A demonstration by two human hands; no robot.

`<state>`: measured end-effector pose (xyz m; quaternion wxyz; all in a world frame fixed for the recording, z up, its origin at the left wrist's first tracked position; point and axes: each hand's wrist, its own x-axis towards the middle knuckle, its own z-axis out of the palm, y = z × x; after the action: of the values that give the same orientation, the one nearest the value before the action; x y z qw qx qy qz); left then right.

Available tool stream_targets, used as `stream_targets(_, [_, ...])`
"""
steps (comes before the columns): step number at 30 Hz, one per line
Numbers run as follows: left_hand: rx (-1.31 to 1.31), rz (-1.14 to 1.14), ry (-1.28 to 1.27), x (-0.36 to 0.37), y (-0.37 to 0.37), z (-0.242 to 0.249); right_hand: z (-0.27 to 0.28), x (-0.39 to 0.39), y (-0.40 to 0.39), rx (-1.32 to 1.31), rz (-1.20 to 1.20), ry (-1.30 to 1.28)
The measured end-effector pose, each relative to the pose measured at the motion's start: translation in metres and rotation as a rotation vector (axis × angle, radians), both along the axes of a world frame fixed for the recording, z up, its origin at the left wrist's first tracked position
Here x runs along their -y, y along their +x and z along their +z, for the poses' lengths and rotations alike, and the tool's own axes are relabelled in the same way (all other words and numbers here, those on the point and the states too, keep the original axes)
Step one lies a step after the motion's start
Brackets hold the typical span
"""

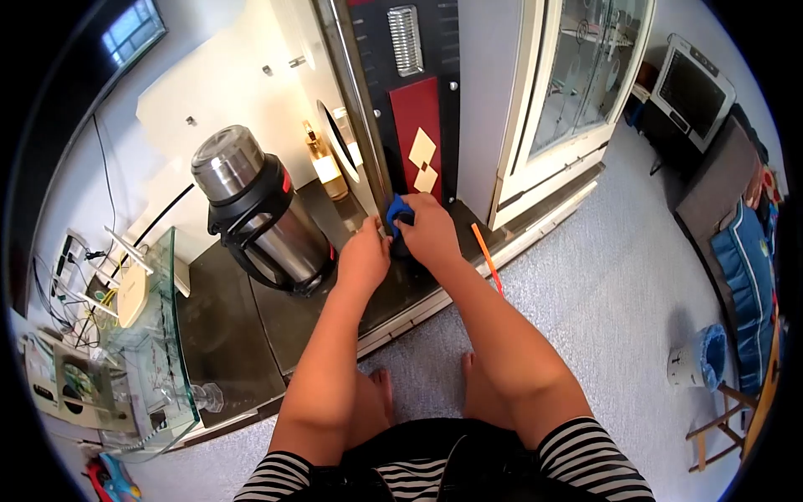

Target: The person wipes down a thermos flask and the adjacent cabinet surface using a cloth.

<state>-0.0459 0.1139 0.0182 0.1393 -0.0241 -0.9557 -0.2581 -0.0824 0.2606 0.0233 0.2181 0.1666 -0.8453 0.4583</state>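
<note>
My right hand (428, 230) has its fingers closed around a blue cloth-like piece (396, 209), with something dark under the fingers. Close beside it, my left hand (365, 258) is closed at the foot of a shiny metal post (361, 92); whatever its fingers hold is hidden. Behind both hands stands a tall black panel with a dark red strip (406, 121) and cream diamonds. A large steel thermos (280, 230) with a black handle stands upright left of my left hand. An amber bottle (324, 163) is behind the thermos, near the post.
An orange stick (485, 253) juts over the dark ledge's (226, 335) front edge. A glass shelf (171, 335) with a white router (134, 294) is at left. A glass-door cabinet (577, 92) stands right. On the floor are a lined bin (687, 365) and a wooden stool (728, 427).
</note>
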Motion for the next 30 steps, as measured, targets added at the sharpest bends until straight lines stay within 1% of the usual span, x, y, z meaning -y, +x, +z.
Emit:
stream_targets(1, [0.025, 0.000, -0.038, 0.001, 0.000, 0.001, 0.007, 0.002, 0.000, -0.006, 0.006, 0.003])
stream_targets(3, [0.051, 0.001, -0.072, -0.001, 0.001, 0.008, 0.025, 0.005, 0.001, -0.131, 0.022, -0.182])
stream_targets(4, [0.130, 0.018, -0.060, -0.005, 0.003, 0.019, 0.035, 0.008, 0.003, -0.130, 0.024, -0.182])
stream_targets(5, [0.212, 0.034, -0.051, -0.006, 0.004, 0.023, 0.043, 0.011, 0.005, -0.233, 0.019, -0.227])
stream_targets(6, [0.218, 0.035, -0.056, -0.004, 0.003, 0.018, 0.050, 0.015, 0.007, -0.333, 0.012, -0.275])
stream_targets(7, [0.153, -0.032, -0.053, 0.000, 0.001, 0.009, 0.056, 0.018, 0.011, -0.343, 0.008, -0.263])
stream_targets(8, [0.090, -0.099, -0.049, 0.004, 0.001, 0.003, 0.055, 0.022, 0.012, -0.335, 0.005, -0.268])
stream_targets(11, [0.145, -0.132, -0.099, 0.009, -0.004, -0.001, 0.051, 0.026, 0.010, -0.329, -0.067, -0.230])
stream_targets(14, [0.174, -0.075, -0.092, 0.004, -0.001, 0.007, 0.039, 0.019, 0.000, -0.296, -0.032, -0.233])
stream_targets(16, [0.167, -0.046, -0.109, -0.001, 0.003, 0.017, 0.032, 0.013, -0.002, -0.143, 0.081, -0.288])
stream_targets(17, [0.164, -0.013, -0.126, -0.004, 0.005, 0.019, 0.029, 0.008, -0.002, -0.145, 0.077, -0.284])
stream_targets(19, [0.163, -0.021, -0.103, -0.005, 0.004, 0.017, 0.030, 0.001, 0.000, -0.143, 0.053, -0.175])
stream_targets(20, [0.163, -0.024, -0.085, -0.004, 0.003, 0.015, 0.032, -0.002, -0.001, -0.145, 0.050, -0.173])
stream_targets(22, [0.121, -0.047, -0.076, 0.000, 0.001, 0.006, 0.047, -0.004, -0.003, -0.355, -0.119, -0.177])
stream_targets(23, [0.080, -0.067, -0.068, 0.002, 0.001, 0.003, 0.056, -0.005, -0.005, -0.414, -0.156, -0.194])
stream_targets(24, [0.077, -0.066, -0.068, 0.002, 0.002, 0.003, 0.065, -0.005, -0.009, -0.417, -0.154, -0.196])
stream_targets(26, [0.109, -0.058, -0.056, 0.000, 0.002, 0.004, 0.076, -0.004, -0.020, -0.520, -0.199, -0.097])
stream_targets(27, [0.111, -0.061, -0.065, 0.000, 0.001, 0.004, 0.076, -0.001, -0.025, -0.529, -0.210, -0.042])
stream_targets(28, [0.117, -0.056, -0.067, 0.000, 0.002, 0.005, 0.074, -0.002, -0.028, -0.524, -0.216, -0.051])
stream_targets(30, [0.136, -0.051, -0.075, 0.001, 0.005, 0.006, 0.070, -0.004, -0.033, -0.459, -0.225, 0.014])
